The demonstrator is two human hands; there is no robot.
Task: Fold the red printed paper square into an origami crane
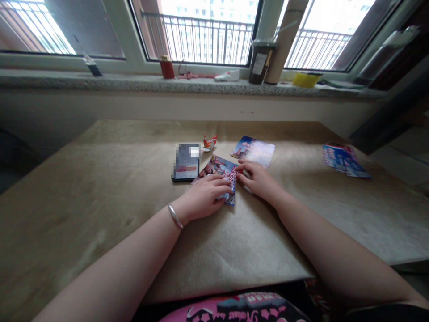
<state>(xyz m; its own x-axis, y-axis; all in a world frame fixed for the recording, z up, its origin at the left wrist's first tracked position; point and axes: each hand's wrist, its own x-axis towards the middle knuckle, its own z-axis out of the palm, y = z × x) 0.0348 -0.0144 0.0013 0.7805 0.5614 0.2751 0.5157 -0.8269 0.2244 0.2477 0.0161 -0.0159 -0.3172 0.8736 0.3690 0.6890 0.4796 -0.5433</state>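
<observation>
A colourful printed sheet of paper point(219, 166) lies on the table in front of me, turned at an angle. My left hand point(209, 194) rests flat on its lower part, fingers stretched out, covering some of the print. At the sheet's right edge, my right hand point(253, 176) has its thumb and fingertips drawn together on the paper. Close to the sheet's left side is a dark phone or tablet point(187, 163), its screen partly blurred. Just behind the sheet stands a small folded red-and-orange paper piece point(210, 142). Another printed sheet point(256, 151) lies beyond my right hand.
Several blue printed leaflets point(345, 160) lie overlapping on the right of the table point(117, 188). Along the stone windowsill point(127, 82) stand a red container point(166, 68), a dark lidded jar point(259, 62), a cardboard tube point(279, 49) and a yellow object point(306, 80).
</observation>
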